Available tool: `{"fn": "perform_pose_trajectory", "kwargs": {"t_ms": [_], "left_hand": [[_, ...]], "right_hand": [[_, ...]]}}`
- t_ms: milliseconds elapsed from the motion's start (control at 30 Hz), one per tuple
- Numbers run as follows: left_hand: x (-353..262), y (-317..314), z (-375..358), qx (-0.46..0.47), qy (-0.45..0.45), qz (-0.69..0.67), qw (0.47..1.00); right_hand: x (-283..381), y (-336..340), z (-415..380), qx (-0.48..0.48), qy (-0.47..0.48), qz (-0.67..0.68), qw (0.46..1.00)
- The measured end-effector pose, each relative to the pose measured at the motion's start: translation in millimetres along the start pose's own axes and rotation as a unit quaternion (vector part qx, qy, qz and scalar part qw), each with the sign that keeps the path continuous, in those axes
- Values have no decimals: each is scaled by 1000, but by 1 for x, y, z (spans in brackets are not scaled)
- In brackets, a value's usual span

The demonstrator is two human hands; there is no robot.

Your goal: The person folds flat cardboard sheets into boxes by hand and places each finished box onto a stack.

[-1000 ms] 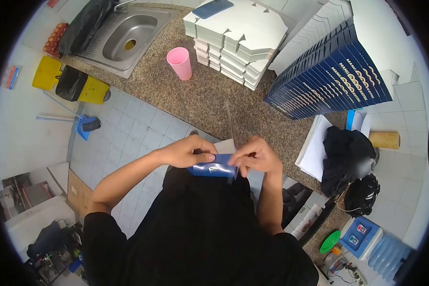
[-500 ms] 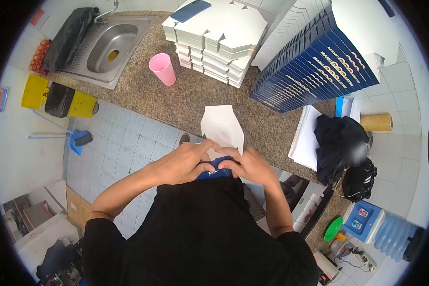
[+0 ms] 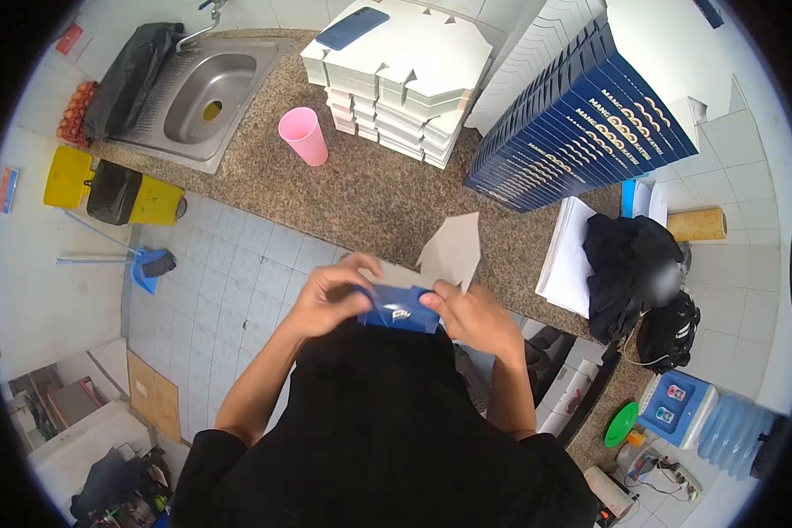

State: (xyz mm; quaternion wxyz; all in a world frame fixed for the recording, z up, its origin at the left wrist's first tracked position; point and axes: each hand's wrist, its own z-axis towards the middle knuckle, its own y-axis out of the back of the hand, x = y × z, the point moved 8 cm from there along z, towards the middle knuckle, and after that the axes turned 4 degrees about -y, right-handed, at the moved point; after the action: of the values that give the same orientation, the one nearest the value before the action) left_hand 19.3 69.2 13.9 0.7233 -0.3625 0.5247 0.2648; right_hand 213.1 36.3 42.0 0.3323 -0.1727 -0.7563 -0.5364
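Observation:
Close to my body, at the counter's front edge, is a partly folded box [image 3: 400, 314], blue outside with a white inside flap [image 3: 456, 251] standing up toward the counter. My right hand [image 3: 480, 324] grips its right corner, thumb on the blue face and fingers behind the card. At the left corner, my left hand [image 3: 326, 299] has its thumb and fingers curled apart around the blue edge; whether they press on the card is unclear. A small light logo shows on the blue side.
On the granite counter [image 3: 370, 194] stand a pink cup [image 3: 304, 137], stacked white card blanks [image 3: 405, 62] with a phone [image 3: 353, 28] on top, and a tall row of blue boxes [image 3: 581, 123]. Papers [image 3: 565, 260] and black cloth [image 3: 629, 264] lie right; a sink [image 3: 209, 97] is left.
The box has turned and its white flap has swung to the right. More of the blue side shows. My left hand has moved left and loosened, while my right hand has shifted slightly right.

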Motion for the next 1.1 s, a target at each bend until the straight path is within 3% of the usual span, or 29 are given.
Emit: {"fn": "perform_pose_trajectory", "kwargs": {"t_ms": [33,67,133,167,200,267,300,367,400,467,533,600,633,700,733,800,867,933,1000,1067,1100], "left_hand": [[-11,-18,4,73,18,99,992],[-19,-25,8,73,21,96,993],[-19,-36,7,116,59,330,935],[-16,-32,4,84,37,362,927],[-16,-33,2,85,40,363,927],[-2,-12,-3,-29,185,338,922],[2,-15,-5,-27,187,338,922],[8,-40,-8,86,122,345,927],[7,-44,-8,88,123,341,928],[9,-61,-9,180,148,329,915],[9,-64,-4,182,128,320,921],[-4,-54,8,46,95,282,954],[-7,-59,12,48,90,282,954],[-9,-50,15,-65,151,296,941],[-7,-56,19,-66,145,298,941],[-18,-77,30,-51,16,451,891],[-20,-91,39,-1,22,455,890],[-43,-111,50,67,-24,405,912],[-63,-95,47,85,-88,439,890],[-99,-55,51,-85,-166,420,888],[-94,-43,54,-77,-171,417,889]], "right_hand": [[2,-2,-2,2,-3,0,1000],[8,-7,-5,21,17,-25,999],[13,-15,-11,43,38,-47,997],[17,-13,-13,20,60,-35,997],[21,-10,-15,-4,82,-23,996],[16,-14,-21,11,72,-24,997],[12,-18,-24,26,61,-28,997],[12,-20,-26,26,58,-28,998],[12,-20,-27,23,59,-29,998],[9,-19,-27,11,71,-22,997],[12,-13,-25,-4,84,-17,996],[-1,-9,-19,47,-52,-105,992],[-1,-9,-18,43,-52,-107,992],[-1,12,-21,-123,-58,-59,989],[-1,10,-21,-127,-54,-62,989],[-5,-7,-19,-71,-9,221,973],[-24,-32,-8,-72,27,187,979],[-36,-20,-14,-237,25,175,955],[-32,0,-24,-286,31,202,936],[-38,21,-42,-296,71,263,916],[-50,20,-47,-292,80,363,881]]}}
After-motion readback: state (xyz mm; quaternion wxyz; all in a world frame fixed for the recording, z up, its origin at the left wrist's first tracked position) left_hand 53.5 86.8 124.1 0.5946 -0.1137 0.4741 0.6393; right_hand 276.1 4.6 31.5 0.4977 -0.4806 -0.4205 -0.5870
